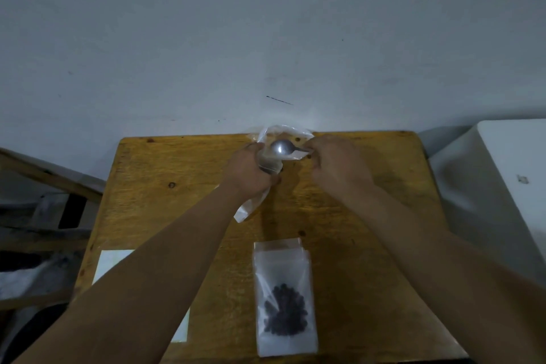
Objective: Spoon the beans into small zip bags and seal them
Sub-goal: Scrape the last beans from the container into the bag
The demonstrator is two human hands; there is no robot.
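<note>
Beans [285, 309] lay in 1 small zip bag [283, 260] on the table [369, 216] near me. Farther off, my left hand [251, 171] gripped the big clear bag [292, 133], holding its mouth open for the spoon [280, 147] my right hand [336, 165] pinched.

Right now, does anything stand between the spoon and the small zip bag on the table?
Nothing visible: bare table lies between spoon and small zip bag, though the spoon's bowl sits inside the big bag's mouth.
</note>
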